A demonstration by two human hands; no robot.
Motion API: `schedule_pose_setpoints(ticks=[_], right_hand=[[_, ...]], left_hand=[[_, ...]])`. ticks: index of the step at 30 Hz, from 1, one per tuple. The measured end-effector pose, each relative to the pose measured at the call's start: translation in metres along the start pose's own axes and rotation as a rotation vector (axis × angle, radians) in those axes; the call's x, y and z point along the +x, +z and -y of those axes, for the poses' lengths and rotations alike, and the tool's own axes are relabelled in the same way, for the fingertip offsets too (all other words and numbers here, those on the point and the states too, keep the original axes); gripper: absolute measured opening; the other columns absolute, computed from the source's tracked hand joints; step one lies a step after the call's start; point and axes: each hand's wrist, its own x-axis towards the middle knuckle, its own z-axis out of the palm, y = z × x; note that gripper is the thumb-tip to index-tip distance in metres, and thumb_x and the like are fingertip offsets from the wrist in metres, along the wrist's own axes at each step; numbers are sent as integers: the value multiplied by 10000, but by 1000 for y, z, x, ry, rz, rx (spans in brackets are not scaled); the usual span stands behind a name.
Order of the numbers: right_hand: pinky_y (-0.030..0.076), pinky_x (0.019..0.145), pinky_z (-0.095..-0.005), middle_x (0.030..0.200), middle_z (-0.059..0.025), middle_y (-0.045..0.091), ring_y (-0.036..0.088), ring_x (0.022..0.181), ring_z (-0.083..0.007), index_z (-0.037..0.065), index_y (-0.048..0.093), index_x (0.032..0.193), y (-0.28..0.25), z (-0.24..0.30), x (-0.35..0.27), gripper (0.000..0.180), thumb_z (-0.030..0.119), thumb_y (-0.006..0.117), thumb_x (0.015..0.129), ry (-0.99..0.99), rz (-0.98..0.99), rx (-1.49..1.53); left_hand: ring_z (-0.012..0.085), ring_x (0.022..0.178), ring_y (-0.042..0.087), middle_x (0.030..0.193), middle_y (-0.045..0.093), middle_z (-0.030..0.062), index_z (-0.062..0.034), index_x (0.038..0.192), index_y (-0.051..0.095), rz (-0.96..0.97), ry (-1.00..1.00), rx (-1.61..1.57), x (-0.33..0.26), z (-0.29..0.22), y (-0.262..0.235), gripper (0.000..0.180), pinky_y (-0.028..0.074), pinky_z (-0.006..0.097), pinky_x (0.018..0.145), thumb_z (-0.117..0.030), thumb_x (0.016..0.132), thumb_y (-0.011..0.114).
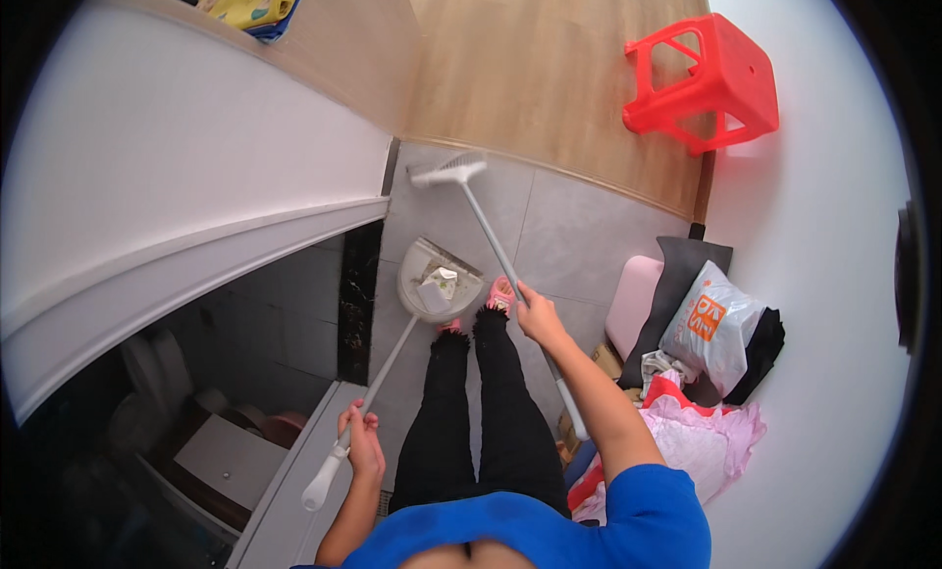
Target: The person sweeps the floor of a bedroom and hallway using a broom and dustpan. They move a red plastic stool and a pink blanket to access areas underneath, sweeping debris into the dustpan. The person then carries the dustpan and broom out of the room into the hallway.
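Low in view, the left hand curls round the handle of the dustpan, the right hand wraps the pole of the broom! Litter fills that pan over grey tiles; beyond, bristles near the wood floor, then a red stool beside the white wall.

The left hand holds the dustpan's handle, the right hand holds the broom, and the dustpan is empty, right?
Not quite: the dustpan isn't empty; the head view shows whitish litter in it. The left hand does hold its handle, and the right hand the broom.
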Motion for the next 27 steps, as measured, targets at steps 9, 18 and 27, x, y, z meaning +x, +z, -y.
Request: schedule_pose_setpoints(ticks=[9,18,27], right_hand=[[452,661,-478,748,-254,574,567,727,-413,80,409,1216,16,46,118,488,41,429,730,-170,18,-280],[449,660,-479,780,-244,576,573,719,-381,184,344,1271,-21,-22,18,503,105,409,779,-113,132,-665],[362,333,-241,536,-46,463,449,371,-112,164,286,1288,-49,6,-139,549,139,543,803,424,298,346]], left_hand=[[102,718,432,1038,484,36,-89,911,435,-116,13,-140,-8,7,5,140,358,235,691,-226,887,450],[111,722,432,1036,485,34,-90,922,430,-156,35,-199,-14,-4,-52,175,358,237,688,-254,876,471],[103,722,424,1028,490,24,-94,916,432,-183,69,-163,-20,-12,-164,189,357,230,683,-269,869,484]])
